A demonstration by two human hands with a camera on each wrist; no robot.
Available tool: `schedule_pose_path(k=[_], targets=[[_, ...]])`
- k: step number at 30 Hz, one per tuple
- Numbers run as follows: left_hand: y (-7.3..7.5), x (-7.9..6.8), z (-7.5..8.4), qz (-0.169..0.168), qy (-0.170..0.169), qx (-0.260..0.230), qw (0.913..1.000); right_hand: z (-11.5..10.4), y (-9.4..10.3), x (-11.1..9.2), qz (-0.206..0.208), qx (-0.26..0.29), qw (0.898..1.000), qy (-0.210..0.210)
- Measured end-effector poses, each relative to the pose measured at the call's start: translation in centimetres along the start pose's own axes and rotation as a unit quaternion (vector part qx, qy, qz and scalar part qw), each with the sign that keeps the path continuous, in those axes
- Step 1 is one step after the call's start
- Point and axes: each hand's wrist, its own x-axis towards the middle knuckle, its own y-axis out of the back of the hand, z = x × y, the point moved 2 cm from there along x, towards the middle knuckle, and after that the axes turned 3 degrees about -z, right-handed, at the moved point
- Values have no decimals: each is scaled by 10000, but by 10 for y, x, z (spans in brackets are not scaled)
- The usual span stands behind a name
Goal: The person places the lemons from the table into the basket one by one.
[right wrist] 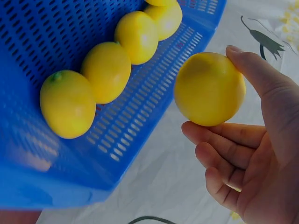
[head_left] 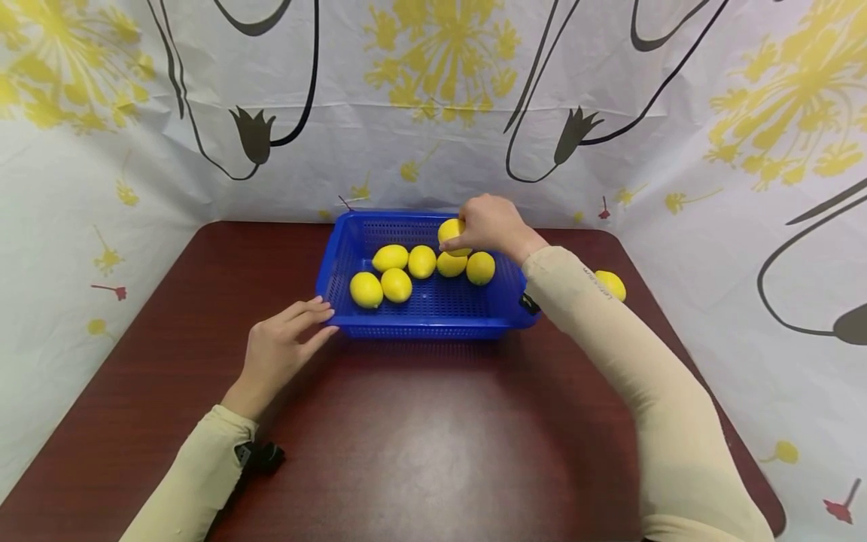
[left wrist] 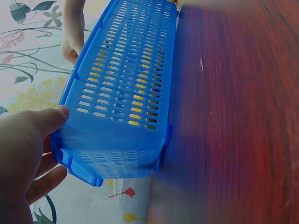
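Observation:
A blue perforated plastic basket [head_left: 423,322] stands on the table with several yellow lemons [head_left: 390,258] lying inside. At the basket's near left corner, my left hand [head_left: 281,350] grips the rim. The left wrist view shows its thumb [left wrist: 58,114] on the outer wall and the other fingers round the corner edge. Over the back right part of the basket, my right hand [head_left: 494,224] pinches a lemon [right wrist: 209,88] between thumb and fingertips. That lemon is held above the others, apart from them in the right wrist view.
Another lemon [head_left: 611,284] lies on the dark reddish-brown table [head_left: 406,444] to the right of the basket, partly hidden by my right sleeve. White sheeting [head_left: 420,165] with flower prints hangs behind the table and along both sides.

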Motion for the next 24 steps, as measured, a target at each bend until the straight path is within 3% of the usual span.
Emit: schedule_pose_path(k=[24], targets=[[-2,-1,-3,111,-99,-92,9998,-30,-32,23,-842,132,9961,211]])
